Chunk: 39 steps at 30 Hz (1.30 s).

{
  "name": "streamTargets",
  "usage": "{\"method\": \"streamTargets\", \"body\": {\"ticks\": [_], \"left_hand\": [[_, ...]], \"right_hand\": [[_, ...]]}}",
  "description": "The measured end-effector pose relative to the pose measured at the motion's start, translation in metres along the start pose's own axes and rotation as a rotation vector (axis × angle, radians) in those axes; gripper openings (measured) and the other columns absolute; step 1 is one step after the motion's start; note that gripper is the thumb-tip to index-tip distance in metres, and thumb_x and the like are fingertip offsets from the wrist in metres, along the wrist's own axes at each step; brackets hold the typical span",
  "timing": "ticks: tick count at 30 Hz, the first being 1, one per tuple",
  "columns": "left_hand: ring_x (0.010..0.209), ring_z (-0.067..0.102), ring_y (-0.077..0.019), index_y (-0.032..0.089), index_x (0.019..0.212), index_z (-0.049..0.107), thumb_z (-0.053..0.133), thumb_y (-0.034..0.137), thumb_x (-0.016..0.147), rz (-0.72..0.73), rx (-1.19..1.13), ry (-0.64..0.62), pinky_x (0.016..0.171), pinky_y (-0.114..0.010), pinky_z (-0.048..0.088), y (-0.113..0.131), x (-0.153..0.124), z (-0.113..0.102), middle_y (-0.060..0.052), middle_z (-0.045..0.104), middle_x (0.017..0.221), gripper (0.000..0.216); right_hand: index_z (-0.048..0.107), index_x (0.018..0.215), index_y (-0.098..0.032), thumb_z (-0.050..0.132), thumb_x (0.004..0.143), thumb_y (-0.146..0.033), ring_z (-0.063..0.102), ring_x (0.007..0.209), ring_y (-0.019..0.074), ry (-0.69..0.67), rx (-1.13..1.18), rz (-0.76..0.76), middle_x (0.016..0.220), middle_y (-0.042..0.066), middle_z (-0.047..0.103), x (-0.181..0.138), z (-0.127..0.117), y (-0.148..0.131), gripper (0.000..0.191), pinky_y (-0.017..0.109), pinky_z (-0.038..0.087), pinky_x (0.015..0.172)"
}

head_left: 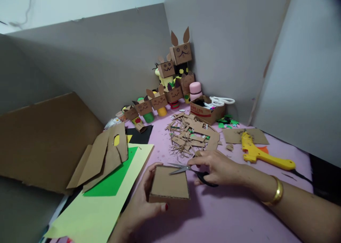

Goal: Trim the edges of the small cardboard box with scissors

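A small square cardboard box [170,182] is gripped by my left hand [145,197], the thumb along its near side and the fingers around its left and far edges. Its flat top faces up. In my right hand [213,166] is a pair of scissors [188,167] with black handles, the fingers in the loops. The blades are parted and point left, over the far part of the box top. Whether they touch the cardboard, I cannot tell. Just beyond both hands lies a heap of cardboard scraps [190,134].
A yellow hot glue gun [266,156] lies on the right beside a cardboard piece [231,136]. Animal figures with box heads [159,103] line the back corner, near a small box of tools [207,111]. Folded cardboard [93,158] and coloured sheets [93,214] cover the left.
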<state>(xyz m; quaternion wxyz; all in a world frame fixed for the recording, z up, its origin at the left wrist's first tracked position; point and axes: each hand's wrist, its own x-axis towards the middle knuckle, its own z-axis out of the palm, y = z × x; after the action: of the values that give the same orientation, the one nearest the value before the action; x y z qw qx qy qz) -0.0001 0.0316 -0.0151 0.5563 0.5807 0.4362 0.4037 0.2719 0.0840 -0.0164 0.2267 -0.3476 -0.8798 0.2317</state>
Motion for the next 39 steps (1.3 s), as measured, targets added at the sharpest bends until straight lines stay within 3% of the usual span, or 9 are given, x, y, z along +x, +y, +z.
{"method": "streamTargets", "body": {"ticks": [10,17,26,32,39], "left_hand": [[0.119,0.053,-0.0335,0.030,0.128,0.047,0.087,0.035,0.050,-0.010,0.012,0.027,0.096,-0.042,0.044,-0.002,0.001,0.004,-0.008,0.059,0.126,0.087],[0.116,0.055,-0.0363,0.023,0.119,0.056,0.089,0.039,0.045,-0.002,-0.032,0.058,0.095,-0.046,0.045,0.001,0.000,0.010,-0.012,0.063,0.120,0.083],[0.112,0.058,-0.0351,0.025,0.115,0.059,0.089,0.043,0.045,-0.052,-0.033,0.029,0.092,-0.043,0.047,0.009,-0.002,0.016,-0.008,0.065,0.116,0.078],[0.115,0.055,-0.0349,0.027,0.114,0.058,0.090,0.048,0.037,-0.080,-0.052,0.146,0.095,-0.042,0.044,0.013,-0.005,0.024,-0.006,0.065,0.116,0.086],[0.113,0.055,-0.0351,0.027,0.115,0.057,0.090,0.043,0.042,-0.069,-0.084,0.060,0.092,-0.042,0.044,0.010,-0.004,0.018,-0.007,0.063,0.117,0.081]], "right_hand": [[0.072,0.101,-0.019,0.075,0.074,-0.040,0.053,0.065,0.0163,-0.008,-0.015,-0.021,0.074,0.004,0.062,0.000,0.000,0.002,0.035,0.025,0.031,0.057],[0.069,0.074,-0.019,0.074,0.077,-0.035,0.049,0.057,0.0117,-0.041,0.017,-0.075,0.060,-0.002,0.059,0.001,0.000,0.002,0.018,0.022,0.030,0.053],[0.070,0.083,-0.018,0.071,0.078,-0.033,0.050,0.060,0.0130,-0.015,-0.021,-0.095,0.066,0.001,0.061,-0.002,-0.002,0.000,0.015,0.023,0.028,0.055],[0.069,0.080,-0.019,0.070,0.078,-0.031,0.050,0.058,0.0127,-0.004,-0.039,-0.122,0.064,0.000,0.061,-0.002,0.002,0.003,0.013,0.023,0.028,0.055],[0.071,0.087,-0.019,0.071,0.079,-0.036,0.058,0.062,0.0152,0.002,-0.061,-0.123,0.068,0.003,0.067,-0.002,0.005,0.009,0.019,0.024,0.031,0.055]]}}
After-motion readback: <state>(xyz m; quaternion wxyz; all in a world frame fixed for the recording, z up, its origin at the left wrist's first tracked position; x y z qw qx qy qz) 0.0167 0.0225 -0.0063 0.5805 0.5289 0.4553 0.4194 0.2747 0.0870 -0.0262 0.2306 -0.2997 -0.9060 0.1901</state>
